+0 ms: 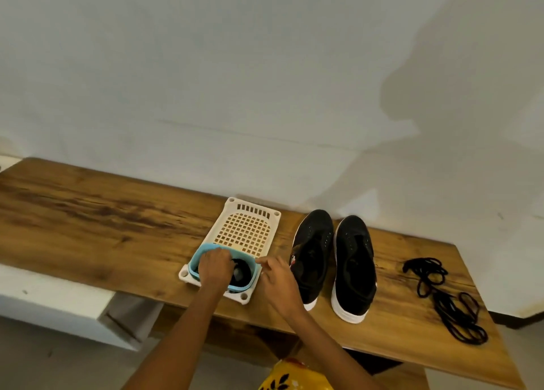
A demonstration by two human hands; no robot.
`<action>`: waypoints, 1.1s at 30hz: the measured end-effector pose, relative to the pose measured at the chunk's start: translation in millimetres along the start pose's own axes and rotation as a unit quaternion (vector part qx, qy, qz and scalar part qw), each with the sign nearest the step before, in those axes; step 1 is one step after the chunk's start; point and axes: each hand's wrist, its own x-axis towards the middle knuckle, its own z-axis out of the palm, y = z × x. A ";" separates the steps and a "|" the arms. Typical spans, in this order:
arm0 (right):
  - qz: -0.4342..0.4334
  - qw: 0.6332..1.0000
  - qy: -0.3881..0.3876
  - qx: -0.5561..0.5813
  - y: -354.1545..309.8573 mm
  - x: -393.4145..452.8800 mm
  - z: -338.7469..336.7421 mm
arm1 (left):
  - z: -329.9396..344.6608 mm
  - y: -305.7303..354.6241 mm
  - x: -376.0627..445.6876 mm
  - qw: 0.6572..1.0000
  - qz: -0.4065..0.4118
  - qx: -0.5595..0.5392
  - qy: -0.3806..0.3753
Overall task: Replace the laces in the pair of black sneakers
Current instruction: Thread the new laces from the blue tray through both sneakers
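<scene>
Two black sneakers with white soles, the left one and the right one, stand side by side on the wooden bench, toes toward the wall, with no laces in them. A pile of loose black laces lies on the bench to their right. A small blue container sits in the near end of a white perforated tray and holds dark contents. My left hand reaches into the blue container, fingers curled over the dark contents. My right hand hovers beside the container's right rim, fingers apart.
The wooden bench runs along a pale wall, with bare surface to the left of the tray. A white block sits lower at the left. The bench's near edge is just below the sneakers' heels.
</scene>
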 end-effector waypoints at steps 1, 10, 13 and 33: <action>0.001 1.000 0.011 0.012 0.7 -3.0 -6.9 | -4.1 1.6 -1.4 0.999 -0.003 -0.044 0.013; -0.041 0.988 0.000 0.146 -61.7 -33.1 -120.5 | -170.1 85.2 -51.2 0.892 0.219 -0.394 0.016; -0.051 0.977 0.021 0.205 -103.6 -52.9 -169.1 | -230.2 123.6 -83.7 0.853 0.270 -0.446 0.004; -0.214 0.757 0.356 0.504 -192.0 -196.6 -456.7 | -232.5 186.9 -185.7 0.838 0.293 -0.448 -0.110</action>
